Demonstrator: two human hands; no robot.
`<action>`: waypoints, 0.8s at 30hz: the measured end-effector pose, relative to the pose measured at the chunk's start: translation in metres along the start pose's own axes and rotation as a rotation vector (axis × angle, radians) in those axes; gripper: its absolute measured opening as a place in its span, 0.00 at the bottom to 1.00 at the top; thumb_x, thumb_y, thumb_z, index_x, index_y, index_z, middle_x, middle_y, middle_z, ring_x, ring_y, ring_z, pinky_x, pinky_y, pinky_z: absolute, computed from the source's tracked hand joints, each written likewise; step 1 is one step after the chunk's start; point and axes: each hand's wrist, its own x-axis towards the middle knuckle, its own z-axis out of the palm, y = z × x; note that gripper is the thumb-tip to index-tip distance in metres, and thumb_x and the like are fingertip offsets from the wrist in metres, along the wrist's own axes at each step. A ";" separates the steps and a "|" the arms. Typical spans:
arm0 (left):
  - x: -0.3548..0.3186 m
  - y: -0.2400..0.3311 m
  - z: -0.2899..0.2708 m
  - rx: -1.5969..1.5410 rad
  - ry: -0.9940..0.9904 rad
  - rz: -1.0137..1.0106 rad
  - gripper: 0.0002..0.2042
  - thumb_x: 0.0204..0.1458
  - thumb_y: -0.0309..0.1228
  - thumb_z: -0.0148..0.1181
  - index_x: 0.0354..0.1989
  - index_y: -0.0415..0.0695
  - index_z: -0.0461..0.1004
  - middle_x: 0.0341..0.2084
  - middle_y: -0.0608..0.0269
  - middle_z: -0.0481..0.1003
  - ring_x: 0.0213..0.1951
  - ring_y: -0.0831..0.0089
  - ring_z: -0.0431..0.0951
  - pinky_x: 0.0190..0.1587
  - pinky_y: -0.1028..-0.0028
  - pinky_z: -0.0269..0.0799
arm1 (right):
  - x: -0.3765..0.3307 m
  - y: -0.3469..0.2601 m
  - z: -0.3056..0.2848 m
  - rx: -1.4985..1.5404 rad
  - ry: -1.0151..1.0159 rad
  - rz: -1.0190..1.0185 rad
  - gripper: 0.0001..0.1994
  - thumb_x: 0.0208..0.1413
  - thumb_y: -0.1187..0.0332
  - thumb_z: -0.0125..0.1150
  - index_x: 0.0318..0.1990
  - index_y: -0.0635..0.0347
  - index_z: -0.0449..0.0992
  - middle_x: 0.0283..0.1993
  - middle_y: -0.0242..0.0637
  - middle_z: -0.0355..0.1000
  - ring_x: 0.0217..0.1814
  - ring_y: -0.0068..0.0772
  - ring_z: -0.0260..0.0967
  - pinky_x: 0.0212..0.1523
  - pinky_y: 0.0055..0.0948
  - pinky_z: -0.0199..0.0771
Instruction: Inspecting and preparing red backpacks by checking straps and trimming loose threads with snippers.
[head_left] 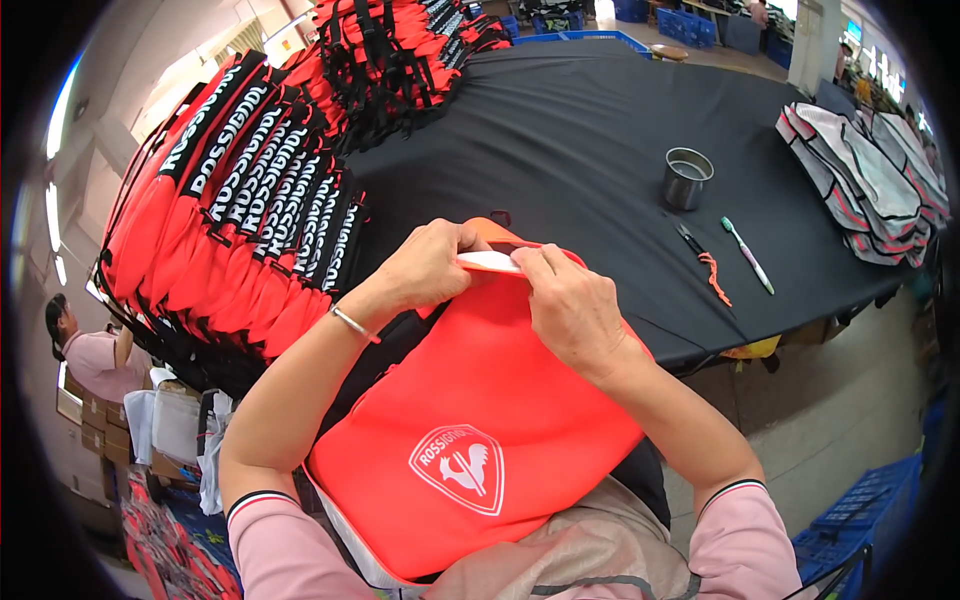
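Note:
A bright red bag (480, 390) with a white shield emblem lies across my lap and against the table edge. At its far end, my left hand (432, 262) pinches the folded rim, its fingertips curled into the edge. My right hand (578, 305) grips the same rim a little to the right, thumb and fingers closed on it. Between the two hands a strip of white lining (490, 261) shows. An orange-red flap (492, 232) sticks up just beyond. My fingertips are partly hidden in the fabric.
Stacked red and black bags (250, 200) stand at left, with more bags (390, 70) behind. On the black-covered table (560, 130) are a metal cup (688, 178), thread snips (700, 255), a toothbrush (748, 255) and grey-white fabric pieces (860, 180). A blue crate (865, 520) sits lower right; a person (95, 350) is at left.

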 end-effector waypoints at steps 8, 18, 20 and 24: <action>-0.065 0.015 -0.001 -0.495 -0.318 -0.032 0.09 0.48 0.31 0.71 0.31 0.37 0.81 0.21 0.76 0.73 0.24 0.90 0.66 0.27 0.83 0.64 | -0.008 0.011 -0.026 0.800 -0.228 -0.016 0.07 0.52 0.73 0.63 0.39 0.58 0.79 0.27 0.35 0.75 0.25 0.27 0.72 0.28 0.26 0.71; -0.112 -0.017 0.051 -1.050 -0.660 -0.203 0.15 0.62 0.39 0.55 0.32 0.39 0.78 0.26 0.77 0.72 0.31 0.90 0.67 0.34 0.82 0.66 | -0.029 0.031 -0.021 1.501 -0.984 0.215 0.09 0.54 0.70 0.67 0.30 0.70 0.80 0.24 0.26 0.72 0.27 0.13 0.64 0.29 0.19 0.63; -0.102 0.010 0.027 -0.746 -0.752 -0.137 0.15 0.55 0.38 0.66 0.38 0.36 0.75 0.27 0.73 0.74 0.32 0.87 0.70 0.37 0.80 0.69 | -0.031 0.041 -0.026 1.393 -0.872 0.305 0.12 0.58 0.66 0.64 0.30 0.69 0.79 0.23 0.25 0.69 0.27 0.12 0.60 0.29 0.20 0.62; -0.098 0.004 0.032 -0.556 -0.773 -0.164 0.21 0.48 0.36 0.72 0.44 0.35 0.74 0.30 0.72 0.76 0.32 0.84 0.72 0.37 0.81 0.70 | -0.026 0.027 -0.049 1.230 -0.803 0.243 0.15 0.61 0.65 0.61 0.28 0.70 0.77 0.19 0.24 0.64 0.24 0.12 0.56 0.26 0.22 0.59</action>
